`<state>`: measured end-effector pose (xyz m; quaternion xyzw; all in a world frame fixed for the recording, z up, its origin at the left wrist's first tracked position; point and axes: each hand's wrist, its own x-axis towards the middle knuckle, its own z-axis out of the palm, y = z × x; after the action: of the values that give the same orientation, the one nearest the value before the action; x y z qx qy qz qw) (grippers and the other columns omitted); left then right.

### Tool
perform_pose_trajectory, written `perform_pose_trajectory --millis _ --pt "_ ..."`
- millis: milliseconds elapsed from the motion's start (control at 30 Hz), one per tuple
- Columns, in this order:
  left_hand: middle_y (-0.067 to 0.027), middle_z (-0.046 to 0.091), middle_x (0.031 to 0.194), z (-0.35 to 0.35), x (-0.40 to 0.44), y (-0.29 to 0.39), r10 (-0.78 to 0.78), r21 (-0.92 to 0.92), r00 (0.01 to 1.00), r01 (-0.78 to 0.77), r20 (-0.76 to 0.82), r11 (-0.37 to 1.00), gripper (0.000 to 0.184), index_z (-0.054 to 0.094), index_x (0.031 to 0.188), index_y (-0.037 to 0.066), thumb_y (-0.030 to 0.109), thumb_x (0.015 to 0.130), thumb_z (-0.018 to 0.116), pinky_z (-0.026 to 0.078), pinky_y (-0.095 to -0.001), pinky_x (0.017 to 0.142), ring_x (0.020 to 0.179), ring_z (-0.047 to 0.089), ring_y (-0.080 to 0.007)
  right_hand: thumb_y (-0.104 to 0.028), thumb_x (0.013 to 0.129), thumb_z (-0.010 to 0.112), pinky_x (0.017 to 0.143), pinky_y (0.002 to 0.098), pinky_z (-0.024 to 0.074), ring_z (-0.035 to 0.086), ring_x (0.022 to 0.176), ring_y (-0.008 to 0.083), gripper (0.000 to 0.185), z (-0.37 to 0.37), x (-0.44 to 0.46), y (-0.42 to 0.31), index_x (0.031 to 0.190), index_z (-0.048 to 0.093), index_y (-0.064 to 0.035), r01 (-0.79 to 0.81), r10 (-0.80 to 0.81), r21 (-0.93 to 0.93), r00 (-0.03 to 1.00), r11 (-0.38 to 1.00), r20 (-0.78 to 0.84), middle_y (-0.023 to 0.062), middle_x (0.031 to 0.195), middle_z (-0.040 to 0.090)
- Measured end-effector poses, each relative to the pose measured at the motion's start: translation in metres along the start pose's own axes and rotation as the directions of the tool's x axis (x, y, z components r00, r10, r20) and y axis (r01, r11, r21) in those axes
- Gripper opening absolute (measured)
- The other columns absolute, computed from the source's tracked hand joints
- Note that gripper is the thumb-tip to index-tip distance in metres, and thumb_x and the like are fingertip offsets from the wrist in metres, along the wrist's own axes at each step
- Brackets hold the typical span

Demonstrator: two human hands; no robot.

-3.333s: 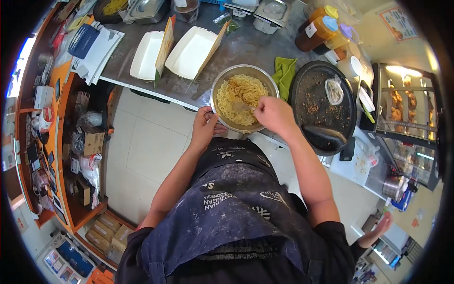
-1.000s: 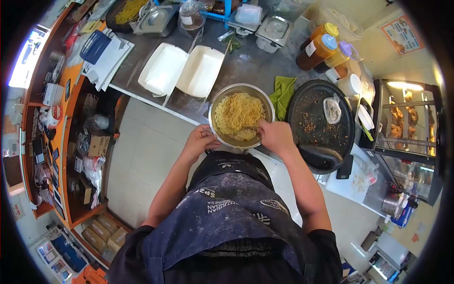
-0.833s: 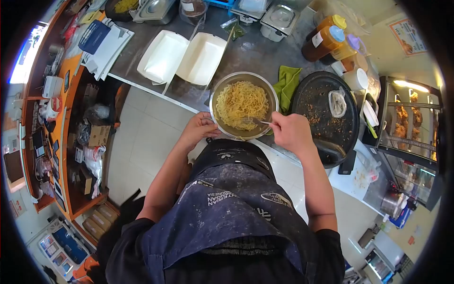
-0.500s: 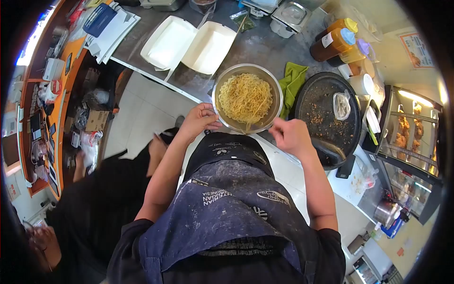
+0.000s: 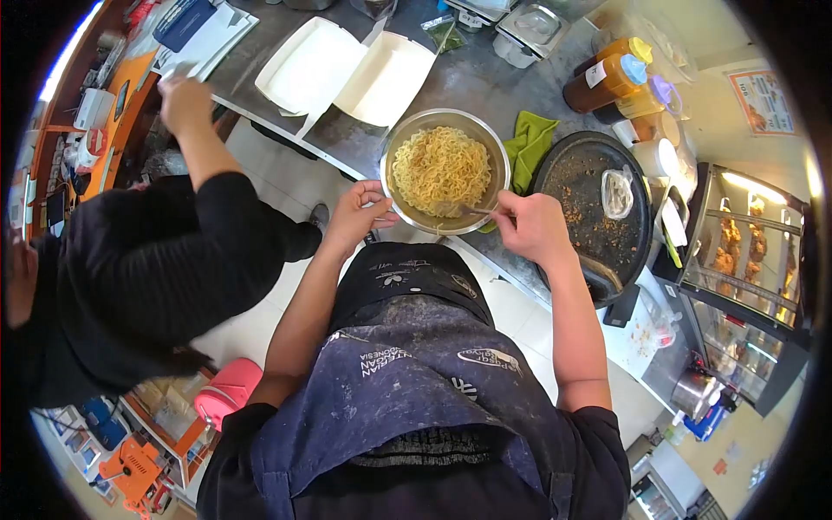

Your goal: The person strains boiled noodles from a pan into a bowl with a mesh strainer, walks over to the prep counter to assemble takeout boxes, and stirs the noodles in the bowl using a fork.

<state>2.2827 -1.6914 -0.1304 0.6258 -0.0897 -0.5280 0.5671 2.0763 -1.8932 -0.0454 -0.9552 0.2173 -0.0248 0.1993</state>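
A steel bowl (image 5: pixel 390 192) full of yellow noodles (image 5: pixel 440 169) sits at the counter's front edge. My left hand (image 5: pixel 360 212) pinches the bowl's rim on its left side, thumb and fingers closed. In my right hand (image 5: pixel 526 224), at the bowl's lower right, is the thin metal handle of a fork (image 5: pixel 476 210); its head is partly buried in the noodles, so the tines are hard to make out. Behind the bowl lies an open white paper food box (image 5: pixel 381 80), lid folded out to the left. A green cloth (image 5: pixel 530 146) lies just right of the bowl.
A round black pan (image 5: pixel 576 186) with crumbs and a crumpled plastic bag (image 5: pixel 617 192) stands on the right. Beyond it are sauce bottles (image 5: pixel 604 82) and a lit display case (image 5: pixel 747 251) with fried food. At left, a person in black (image 5: pixel 165 260) reaches toward papers (image 5: pixel 212 39).
The fork's head has gone down into the noodles; earlier, strands hung at the bowl's near rim. My left hand stays at the rim. The person at left has moved forward, an arm raised.
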Motion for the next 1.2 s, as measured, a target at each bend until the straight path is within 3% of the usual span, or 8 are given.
perform_pose_trajectory --millis 67,233,333,633,767,933,1033,1200 --pt "-0.0073 0.062 0.089 -0.001 0.0 -0.003 -0.004 -0.095 1.0 0.004 0.0 0.995 0.03 0.046 0.114 0.0 0.005 0.087 0.058 0.056 -0.0299 0.068 0.078 0.066 -0.0192 -0.018 0.074 0.06 0.052 0.0459 0.0444 0.059 0.057 0.0349 0.009 -0.005 0.005 -0.005 0.073 0.057 -0.0099 0.113 -0.117 0.045 0.988 0.993 0.102 0.0136 0.057 0.057" --pt "-0.0071 0.062 0.091 0.001 -0.001 -0.004 0.003 -0.067 1.0 -0.004 -0.013 0.998 0.028 0.047 0.114 0.001 0.005 0.088 0.058 0.056 -0.0303 0.069 0.079 0.066 -0.0192 -0.015 0.07 0.056 0.049 0.0447 0.046 0.061 0.055 0.0321 0.011 0.036 0.023 -0.004 0.078 0.058 -0.0077 0.054 -0.042 -0.24 0.997 0.969 0.058 0.0139 0.056 0.059" --pt "-0.007 0.061 0.092 0.002 -0.004 -0.004 -0.003 -0.06 1.0 0.001 -0.026 0.998 0.027 0.047 0.113 0.002 0.006 0.088 0.057 0.056 -0.0303 0.069 0.079 0.066 -0.0193 -0.019 0.076 0.061 0.045 0.0431 0.0431 0.059 0.05 0.0311 0.01 0.019 0.021 -0.014 0.077 0.058 -0.0095 0.103 -0.119 -0.22 0.991 0.97 -0.058 0.0121 0.052 0.055" --pt "-0.0069 0.06 0.094 0.004 -0.006 -0.001 0.0 -0.035 0.999 -0.001 -0.038 0.999 0.026 0.047 0.114 0.002 0.007 0.089 0.056 0.056 -0.0292 0.068 0.08 0.066 -0.0196 -0.018 0.074 0.064 0.048 0.0435 0.0425 0.058 0.054 0.0322 0.016 -0.029 0.006 -0.012 0.07 0.052 -0.0089 0.181 -0.157 -0.178 0.978 0.967 0.141 0.0104 0.053 0.055" --pt "-0.0072 0.061 0.094 0.005 -0.007 0.002 -0.001 -0.027 0.999 0.0 -0.035 1.0 0.027 0.048 0.114 0.001 0.008 0.089 0.057 0.055 -0.0287 0.067 0.08 0.066 -0.0197 -0.02 0.076 0.064 0.055 0.0418 0.0465 0.061 0.062 0.0333 0.017 0.01 0.005 -0.01 0.072 0.057 -0.0058 0.01 -0.027 0.107 0.987 0.994 0.161 0.015 0.062 0.06" --pt "-0.0074 0.061 0.093 0.003 -0.006 -0.001 0.007 -0.03 1.0 -0.007 -0.024 1.0 0.028 0.048 0.115 0.0 0.008 0.089 0.057 0.056 -0.0283 0.066 0.079 0.066 -0.0196 -0.021 0.079 0.064 0.059 0.0378 0.0476 0.062 0.065 0.0326 0.021 0.033 0.006 -0.004 0.076 0.058 -0.0014 -0.325 0.282 0.503 0.946 0.801 0.161 0.016 0.071 0.064" --pt "-0.0086 0.061 0.093 0.002 -0.006 0.0 -0.01 -0.054 1.0 0.009 -0.021 0.999 0.028 0.048 0.114 0.0 0.008 0.089 0.058 0.056 -0.0291 0.066 0.079 0.066 -0.02 -0.022 0.079 0.065 0.056 0.039 0.0461 0.061 0.062 0.0329 0.02 0.005 0.01 -0.008 0.074 0.057 -0.0036 -0.243 0.282 0.492 0.959 0.836 -0.005 0.0145 0.068 0.063" --pt "-0.01 0.06 0.093 0.001 -0.004 0.001 -0.014 -0.054 1.0 0.014 0.002 0.998 0.028 0.047 0.114 0.0 0.007 0.089 0.058 0.056 -0.0301 0.067 0.079 0.066 -0.0208 -0.022 0.078 0.065 0.052 0.0413 0.0432 0.059 0.058 0.033 0.018 -0.017 0.001 -0.021 0.072 0.056 -0.0083 -0.151 0.133 0.179 0.985 0.972 0.109 0.0117 0.061 0.06"
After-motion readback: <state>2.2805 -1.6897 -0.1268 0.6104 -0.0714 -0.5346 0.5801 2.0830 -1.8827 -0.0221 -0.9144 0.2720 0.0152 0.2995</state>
